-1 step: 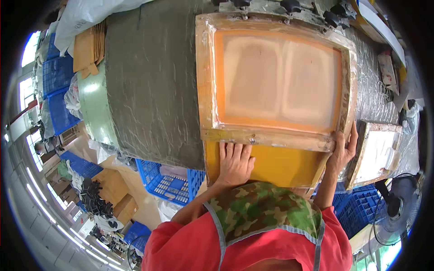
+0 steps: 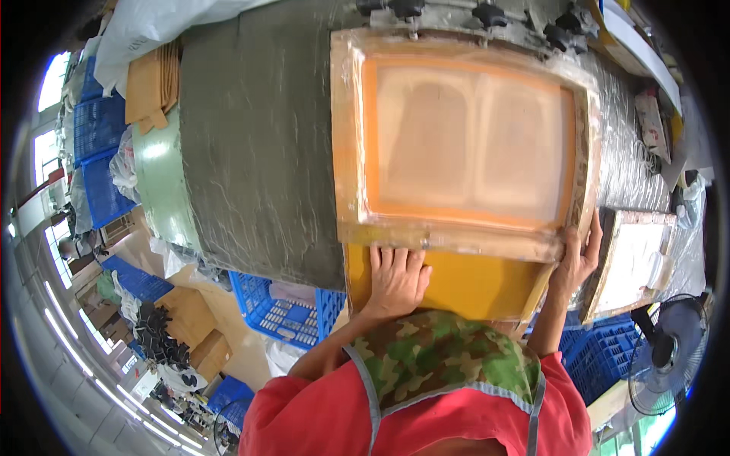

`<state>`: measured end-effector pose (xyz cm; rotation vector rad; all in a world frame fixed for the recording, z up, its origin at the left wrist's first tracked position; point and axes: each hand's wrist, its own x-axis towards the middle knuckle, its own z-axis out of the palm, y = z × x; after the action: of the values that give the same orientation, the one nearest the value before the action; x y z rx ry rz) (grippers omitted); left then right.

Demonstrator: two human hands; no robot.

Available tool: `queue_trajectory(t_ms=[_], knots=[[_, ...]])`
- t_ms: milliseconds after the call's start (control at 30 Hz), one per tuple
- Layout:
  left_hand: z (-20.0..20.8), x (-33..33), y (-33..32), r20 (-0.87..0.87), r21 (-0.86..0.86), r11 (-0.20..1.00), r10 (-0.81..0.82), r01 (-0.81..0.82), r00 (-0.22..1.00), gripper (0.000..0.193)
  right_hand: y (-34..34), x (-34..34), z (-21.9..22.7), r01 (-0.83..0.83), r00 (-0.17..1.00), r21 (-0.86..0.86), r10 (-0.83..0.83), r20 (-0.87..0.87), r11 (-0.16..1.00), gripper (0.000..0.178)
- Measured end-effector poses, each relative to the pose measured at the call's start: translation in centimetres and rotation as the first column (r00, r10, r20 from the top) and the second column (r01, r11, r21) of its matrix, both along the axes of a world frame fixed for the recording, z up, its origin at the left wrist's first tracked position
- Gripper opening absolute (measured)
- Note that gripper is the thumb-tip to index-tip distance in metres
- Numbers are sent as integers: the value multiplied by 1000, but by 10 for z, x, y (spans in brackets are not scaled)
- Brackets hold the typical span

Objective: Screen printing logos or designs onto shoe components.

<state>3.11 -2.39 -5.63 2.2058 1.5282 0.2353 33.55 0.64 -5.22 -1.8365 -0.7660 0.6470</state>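
A wooden screen-printing frame (image 2: 346,152) with an orange-edged mesh (image 2: 471,144) lies flat on a long table covered in grey-green cloth (image 2: 258,152). A yellow sheet (image 2: 471,285) sticks out from under the frame's near edge. My left hand (image 2: 395,277) rests flat on the yellow sheet, fingertips against the frame's near rail. My right hand (image 2: 578,258) grips the frame's near right corner, with the fingers wrapped over the wood.
A second frame (image 2: 635,258) lies at the right end of the table, beside a silvery wrinkled cover (image 2: 623,159). Black clamp knobs (image 2: 487,14) sit behind the frame. Blue crates (image 2: 281,311) stand below the table edge, cardboard (image 2: 148,83) lies far left, and a fan (image 2: 669,353) stands at the lower right.
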Motion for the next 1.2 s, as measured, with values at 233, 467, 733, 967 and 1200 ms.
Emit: queue_trajectory(t_ms=[233, 467, 733, 967, 1200], knots=[[-18, 8, 4, -65, -52, 995, 85, -88, 994, 47, 0, -4, 6, -23, 999, 49, 25, -44, 999, 48], [-17, 10, 8, -58, -47, 995, 90, -93, 994, 47, 0, -1, 4, -29, 999, 27, 30, -31, 999, 49], [-13, 12, 13, -52, -126, 986, 107, -113, 993, 49, 3, -3, 5, -32, 999, 29, 33, -11, 999, 49], [-14, 12, 13, -41, -122, 985, 117, -121, 992, 49, 2, -3, 5, -27, 999, 11, 27, -26, 1000, 50], [-13, 12, 14, -42, -96, 988, 114, -117, 993, 50, -1, 2, -3, -56, 998, 37, 54, 36, 998, 49]])
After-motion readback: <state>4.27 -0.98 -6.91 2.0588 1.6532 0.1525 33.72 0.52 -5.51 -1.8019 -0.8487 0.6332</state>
